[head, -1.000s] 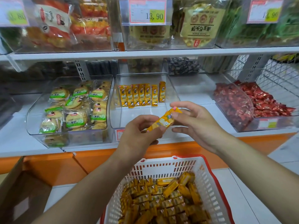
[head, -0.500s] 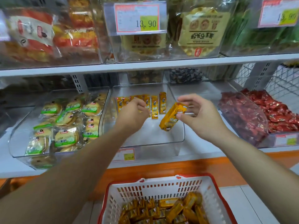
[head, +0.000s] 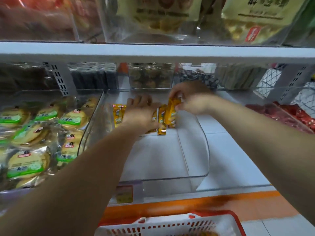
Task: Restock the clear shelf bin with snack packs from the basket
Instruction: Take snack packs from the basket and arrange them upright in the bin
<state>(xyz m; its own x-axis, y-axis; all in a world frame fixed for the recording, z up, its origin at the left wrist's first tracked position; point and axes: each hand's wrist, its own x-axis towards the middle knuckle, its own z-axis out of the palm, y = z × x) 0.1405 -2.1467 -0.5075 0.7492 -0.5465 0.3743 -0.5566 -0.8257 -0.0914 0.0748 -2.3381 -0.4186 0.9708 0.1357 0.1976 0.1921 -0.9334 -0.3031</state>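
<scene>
Head view, looking down into the middle shelf.

Right hand (head: 192, 99) reaches into the clear bin (head: 197, 150), near its back wall. Its fingers (head: 175, 94) are clamped on the top end of one yellow snack pack (head: 171, 112), thumb and fingertips pinching it. The pack stands roughly upright, leaning a little. Its lower end is down at the bin floor, just beside the right end of the row of packs (head: 118, 114).

Left hand (head: 142, 113) is also inside the bin, palm down over the middle of that row. Its fingers (head: 139, 100) lie straight and slightly apart, resting on the packs and curled round nothing. The hand hides most of the row. One or two packs show at its left edge and one more (head: 162, 120) at its right, touching the held pack.

The front half of the bin floor is bare white. A small price label (head: 124, 194) sits on the bin's front, blurred and unreadable.

The basket (head: 170, 226), white mesh with a red rim, sits below the shelf edge at the bottom of the frame. Its contents barely show.

Left neighbour bin: round cakes (head: 73, 118) in clear wrap with green labels. Right neighbour bin: red wrapped sweets (head: 289, 115). The upper shelf (head: 153, 51) carries bagged snacks in more clear bins, strongly blurred.
</scene>
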